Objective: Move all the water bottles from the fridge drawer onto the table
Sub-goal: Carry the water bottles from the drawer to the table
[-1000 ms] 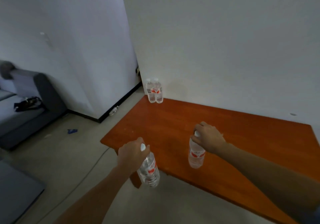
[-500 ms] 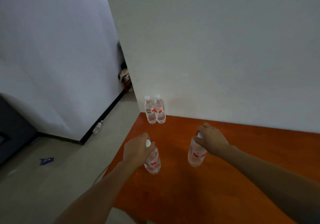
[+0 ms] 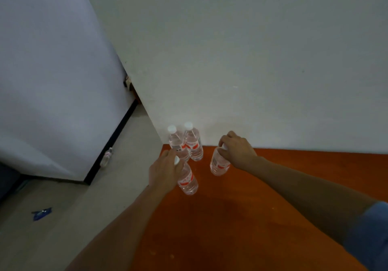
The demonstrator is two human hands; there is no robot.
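Note:
Two clear water bottles with red labels and white caps, one (image 3: 176, 142) beside the other (image 3: 194, 142), stand upright at the far left corner of the orange-brown table (image 3: 241, 218), against the white wall. My left hand (image 3: 165, 171) grips a third bottle (image 3: 188, 181) by its cap and neck, just in front of that pair. My right hand (image 3: 237, 150) grips a fourth bottle (image 3: 218, 162) by its top, to the right of the pair. I cannot tell whether either held bottle touches the tabletop.
The table's left edge drops to a grey floor. A small bottle-like object (image 3: 106, 157) lies by the black baseboard, and a blue scrap (image 3: 41, 213) lies on the floor at the left. White walls close off the back.
Both hands have carried their bottles forward over the table toward the standing pair at the far corner. The view has moved closer to the wall.

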